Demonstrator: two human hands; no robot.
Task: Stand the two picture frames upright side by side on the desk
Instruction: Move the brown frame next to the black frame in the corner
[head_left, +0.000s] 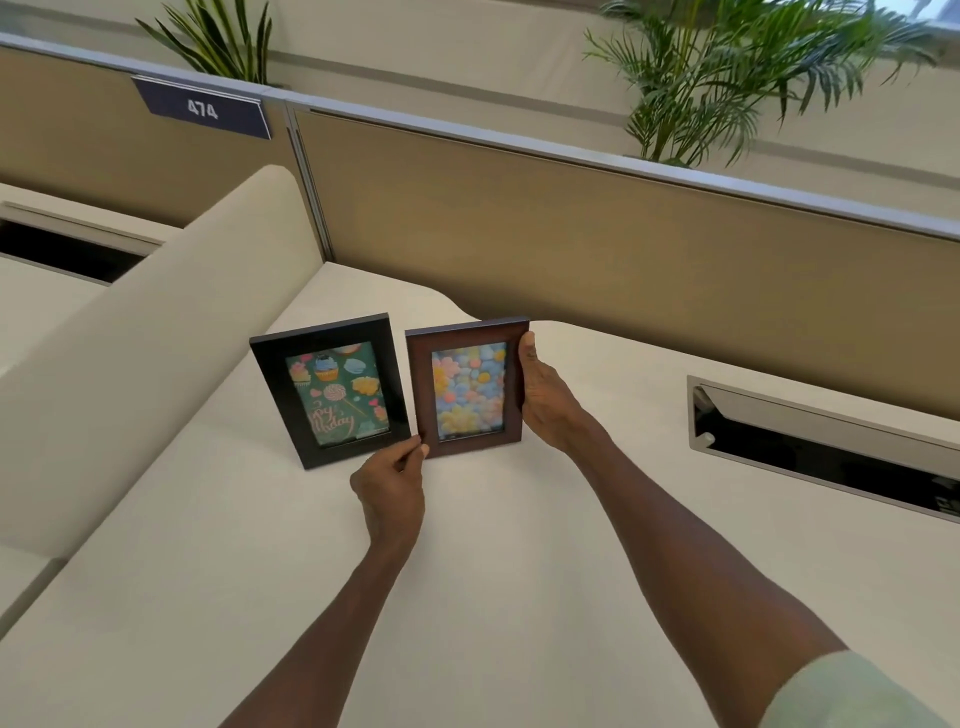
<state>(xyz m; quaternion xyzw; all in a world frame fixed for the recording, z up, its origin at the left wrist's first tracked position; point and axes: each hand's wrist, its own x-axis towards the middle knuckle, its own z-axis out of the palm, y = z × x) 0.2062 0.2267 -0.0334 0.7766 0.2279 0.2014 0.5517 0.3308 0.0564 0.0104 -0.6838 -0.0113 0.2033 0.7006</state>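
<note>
Two picture frames stand upright side by side on the cream desk (467, 561). The black frame (270, 395), on the left, shows a birthday picture with cupcakes and stands free. The brown frame (421, 384), on the right, shows pastel flowers. My right hand (545, 400) grips the brown frame's right edge, thumb on the front. My left hand (389, 483) pinches the brown frame's lower left corner, just beside the black frame's lower right corner. A narrow gap separates the two frames.
A tan partition (597, 228) runs behind the desk, with a sign reading 474 (202, 108). A low cream divider (145, 332) borders the left. A metal cable slot (821, 441) is set in the desk at right. Palm plants (727, 67) stand beyond the partition.
</note>
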